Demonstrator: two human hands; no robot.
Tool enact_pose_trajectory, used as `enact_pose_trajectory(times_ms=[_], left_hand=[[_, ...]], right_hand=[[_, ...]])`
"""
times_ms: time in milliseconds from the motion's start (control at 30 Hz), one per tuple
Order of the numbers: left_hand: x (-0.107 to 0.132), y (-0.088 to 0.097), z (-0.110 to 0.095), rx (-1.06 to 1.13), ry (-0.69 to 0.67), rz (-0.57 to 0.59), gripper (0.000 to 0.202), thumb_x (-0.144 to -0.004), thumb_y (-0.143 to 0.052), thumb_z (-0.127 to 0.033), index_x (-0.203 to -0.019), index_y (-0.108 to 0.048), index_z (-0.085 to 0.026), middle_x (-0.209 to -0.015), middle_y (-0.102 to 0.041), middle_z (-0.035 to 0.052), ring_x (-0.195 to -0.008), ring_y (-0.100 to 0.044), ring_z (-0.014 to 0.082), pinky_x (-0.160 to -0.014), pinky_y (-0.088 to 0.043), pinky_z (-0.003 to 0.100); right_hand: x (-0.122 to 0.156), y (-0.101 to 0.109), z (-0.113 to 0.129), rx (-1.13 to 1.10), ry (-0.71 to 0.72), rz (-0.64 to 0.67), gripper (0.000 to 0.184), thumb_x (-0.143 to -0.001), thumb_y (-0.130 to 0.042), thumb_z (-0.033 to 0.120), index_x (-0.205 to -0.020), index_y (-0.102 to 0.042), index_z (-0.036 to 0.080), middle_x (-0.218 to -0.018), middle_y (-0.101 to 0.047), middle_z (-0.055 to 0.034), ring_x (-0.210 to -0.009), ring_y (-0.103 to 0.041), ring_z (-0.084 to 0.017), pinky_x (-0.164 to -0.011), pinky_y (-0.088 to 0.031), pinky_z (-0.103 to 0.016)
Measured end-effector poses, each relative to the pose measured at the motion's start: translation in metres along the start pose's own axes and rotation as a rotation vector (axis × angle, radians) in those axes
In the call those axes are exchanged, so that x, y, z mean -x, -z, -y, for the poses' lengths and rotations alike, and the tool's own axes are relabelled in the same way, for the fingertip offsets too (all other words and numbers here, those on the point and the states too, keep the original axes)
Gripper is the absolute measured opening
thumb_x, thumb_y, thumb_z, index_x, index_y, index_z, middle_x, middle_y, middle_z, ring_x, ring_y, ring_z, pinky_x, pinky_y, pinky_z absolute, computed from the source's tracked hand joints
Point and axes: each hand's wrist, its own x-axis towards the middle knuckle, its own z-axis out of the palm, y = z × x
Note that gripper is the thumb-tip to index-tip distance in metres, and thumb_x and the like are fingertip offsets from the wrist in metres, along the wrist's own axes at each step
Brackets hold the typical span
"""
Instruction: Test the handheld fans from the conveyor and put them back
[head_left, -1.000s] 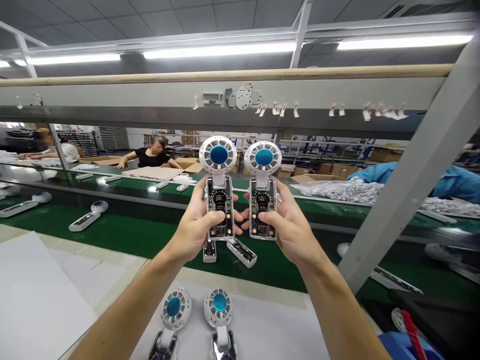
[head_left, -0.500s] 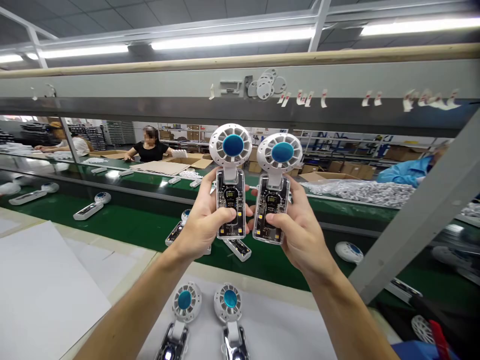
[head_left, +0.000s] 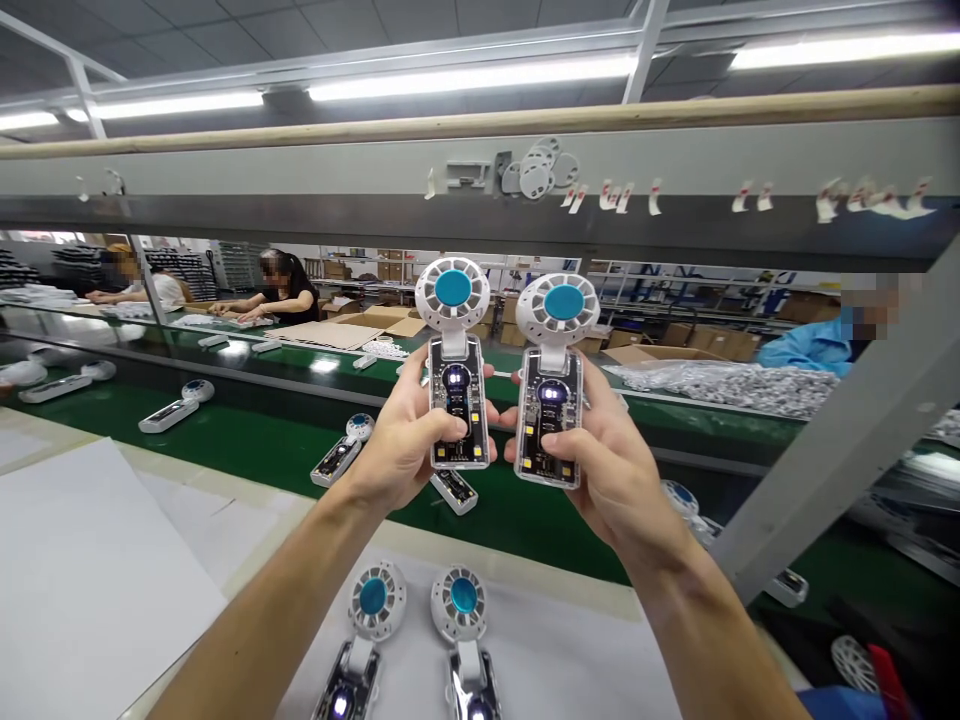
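Observation:
My left hand (head_left: pixel 409 425) is closed round a small handheld fan (head_left: pixel 458 400) with a round white head, a blue centre and a clear-fronted handle showing its circuit board. In my right hand (head_left: pixel 611 460) is a matching fan (head_left: pixel 550 410), its head leaning slightly back. Each thumb presses on the front of its handle, and a small display glows on both. The two fans stand upright side by side, a little apart. Below them, on white paper, lie another fan (head_left: pixel 360 640) and a fourth one (head_left: pixel 466 640), both with a light glowing at the handle.
Beyond the worktable runs a green conveyor belt (head_left: pixel 247 450) carrying several fans. A slanted grey post (head_left: pixel 840 440) stands at right. Overhead is a metal beam (head_left: pixel 300 170) with stickers and white discs. Across the belt sit co-workers, boxes and a heap of white parts (head_left: pixel 735 390).
The displays on both held fans have gone from dim to glowing. My hands have drawn slightly apart. Fans on the belt have shifted left, and a co-worker across has turned.

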Motion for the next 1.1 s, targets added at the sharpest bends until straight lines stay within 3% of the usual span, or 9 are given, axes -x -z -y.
enact_pose_trajectory(times_ms=[133, 433, 633, 933, 1033, 1100], left_hand=[[-0.001, -0.001, 0.002, 0.004, 0.007, -0.015, 0.065, -0.076, -0.066, -0.014, -0.133, -0.036, -0.023, -0.093, -0.069, 0.0039, -0.067, -0.070, 0.0186, -0.062, -0.059, 0.032], [-0.003, -0.004, 0.010, -0.036, -0.028, -0.062, 0.065, -0.078, -0.065, -0.018, -0.134, -0.034, -0.021, -0.089, -0.069, 0.0034, -0.062, -0.069, 0.0177, -0.056, -0.057, 0.030], [-0.003, -0.004, 0.012, -0.003, -0.024, -0.057, 0.065, -0.078, -0.064, -0.015, -0.135, -0.033, -0.020, -0.093, -0.070, 0.0055, -0.067, -0.070, 0.0193, -0.058, -0.058, 0.032], [-0.002, -0.005, 0.011, 0.022, -0.022, -0.021, 0.055, -0.079, -0.063, -0.017, -0.128, -0.038, -0.021, -0.090, -0.069, 0.0046, -0.066, -0.069, 0.0187, -0.059, -0.057, 0.031], [0.000, -0.005, 0.016, -0.090, -0.100, -0.108, 0.057, -0.081, -0.070, -0.024, -0.128, -0.038, -0.023, -0.100, -0.068, 0.0043, -0.071, -0.069, 0.0171, -0.061, -0.059, 0.031], [-0.001, -0.004, 0.021, -0.265, -0.224, -0.264, 0.049, -0.080, -0.075, -0.026, -0.119, -0.046, -0.022, -0.094, -0.068, 0.0027, -0.067, -0.067, 0.0146, -0.061, -0.058, 0.029]], right_hand=[[-0.001, -0.003, 0.002, 0.001, -0.007, -0.021, 0.076, -0.074, -0.065, 0.017, -0.144, -0.039, 0.031, -0.124, -0.067, -0.0061, -0.090, -0.072, -0.022, -0.066, -0.063, -0.033], [-0.002, -0.001, 0.001, -0.002, -0.031, -0.002, 0.073, -0.077, -0.066, 0.019, -0.144, -0.038, 0.029, -0.112, -0.070, -0.0041, -0.082, -0.071, -0.019, -0.059, -0.060, -0.028], [-0.004, 0.002, 0.000, 0.025, -0.022, 0.047, 0.071, -0.079, -0.064, 0.017, -0.144, -0.038, 0.029, -0.132, -0.064, -0.0061, -0.091, -0.071, -0.020, -0.062, -0.060, -0.028], [-0.005, 0.004, -0.004, -0.002, -0.057, 0.049, 0.075, -0.079, -0.069, 0.019, -0.146, -0.039, 0.031, -0.134, -0.062, -0.0050, -0.094, -0.069, -0.019, -0.072, -0.061, -0.030], [-0.006, -0.003, -0.004, -0.052, -0.088, -0.073, 0.072, -0.073, -0.076, 0.026, -0.137, -0.043, 0.029, -0.119, -0.069, -0.0048, -0.089, -0.071, -0.021, -0.071, -0.062, -0.033], [-0.004, -0.006, -0.005, -0.101, -0.184, -0.104, 0.056, -0.072, -0.075, 0.036, -0.121, -0.052, 0.024, -0.093, -0.072, -0.0033, -0.072, -0.070, -0.021, -0.063, -0.061, -0.036]])
